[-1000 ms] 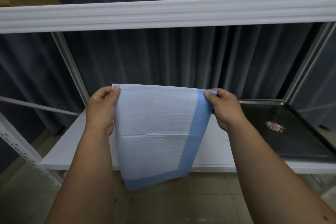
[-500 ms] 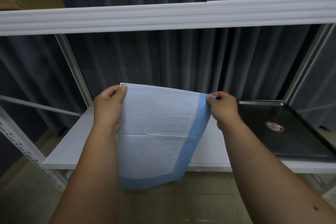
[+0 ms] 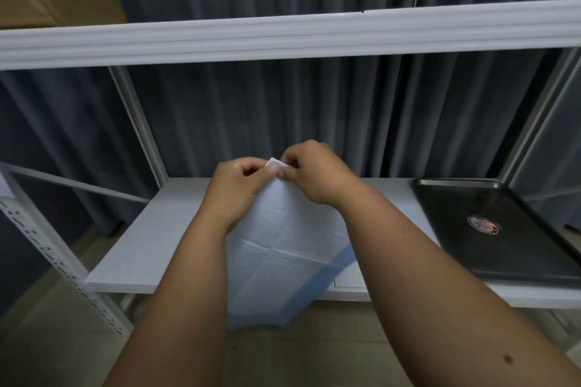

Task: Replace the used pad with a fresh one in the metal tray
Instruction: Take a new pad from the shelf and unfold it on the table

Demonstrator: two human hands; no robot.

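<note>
Left hand [image 3: 240, 185] and right hand [image 3: 314, 174]: both pinch the top corner of the pad [image 3: 283, 248], fingertips nearly touching, raised above the white shelf [image 3: 151, 236]. We judge the step in hand to be separating folded layers at that corner. To do it well, we would roll the plies apart between thumb and forefinger, then draw the hands sideways evenly so the sheet opens without tearing. The pad hangs from the pinch, long axis roughly vertical, blue-bordered lower edge pointing down past the shelf's front edge. Far right, the metal tray [image 3: 518, 248] lies flat on the shelf, no pad in it, well apart from the pad.
</note>
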